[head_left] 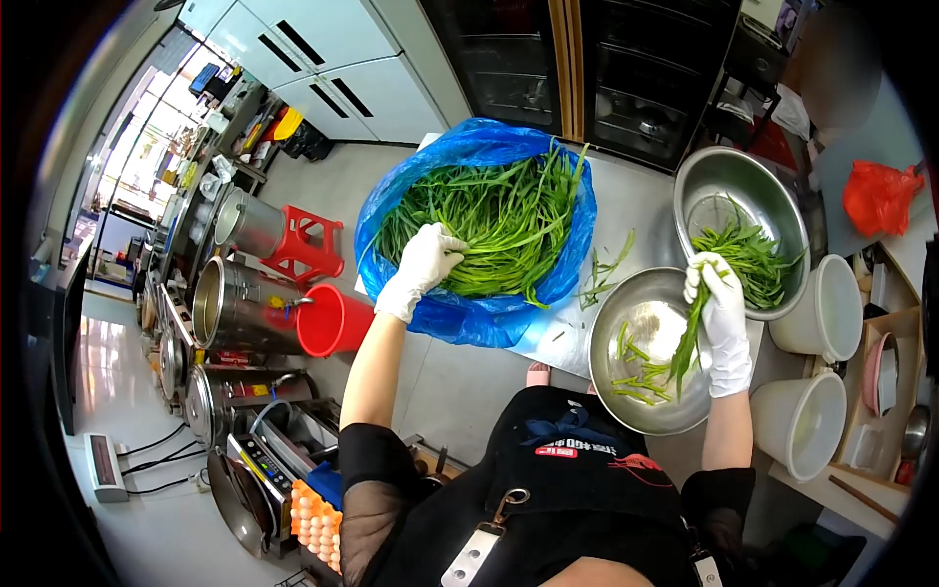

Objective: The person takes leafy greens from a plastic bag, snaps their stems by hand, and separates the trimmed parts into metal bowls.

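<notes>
My left hand [430, 258], in a white glove, is closed on green stems at the near left side of the heap of long leafy greens [489, 215], inside a blue plastic bag [391, 186]. My right hand [717, 293], gloved too, pinches a bunch of greens [688, 342] that hangs over a steel bowl [636, 311]. Short cut stems [641, 380] lie in that bowl. Behind my right hand, a larger steel basin [702, 176] holds more leafy greens [748, 256]. A few loose sprigs [603, 272] lie between the bag and the bowls.
The bag and bowls stand on a metal table [626, 186]. White buckets [817, 411] are at the right, with a red bag [878, 198] beyond. At the left are a red bucket [331, 321], a red stool [311, 245], steel pots [245, 303] and an egg tray [315, 523].
</notes>
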`<move>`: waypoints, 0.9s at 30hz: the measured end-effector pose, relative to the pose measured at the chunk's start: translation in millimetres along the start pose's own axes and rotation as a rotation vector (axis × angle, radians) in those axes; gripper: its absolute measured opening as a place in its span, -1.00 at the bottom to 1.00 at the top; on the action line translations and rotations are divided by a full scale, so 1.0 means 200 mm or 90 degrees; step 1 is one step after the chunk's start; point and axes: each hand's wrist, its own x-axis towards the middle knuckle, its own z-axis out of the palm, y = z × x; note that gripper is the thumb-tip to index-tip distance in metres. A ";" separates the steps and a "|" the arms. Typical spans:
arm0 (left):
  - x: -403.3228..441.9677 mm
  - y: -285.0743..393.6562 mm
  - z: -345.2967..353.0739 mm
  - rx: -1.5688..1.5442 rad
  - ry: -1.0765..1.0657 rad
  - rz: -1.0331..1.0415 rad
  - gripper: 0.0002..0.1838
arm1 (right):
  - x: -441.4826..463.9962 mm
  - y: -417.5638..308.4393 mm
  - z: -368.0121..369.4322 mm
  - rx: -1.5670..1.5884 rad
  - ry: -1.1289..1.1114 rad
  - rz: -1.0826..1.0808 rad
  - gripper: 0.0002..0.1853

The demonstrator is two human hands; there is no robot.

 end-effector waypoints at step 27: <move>0.02 0.12 -0.40 -0.596 -0.062 -0.161 -0.85 | 0.17 0.08 0.56 -0.320 -0.062 -0.042 -0.85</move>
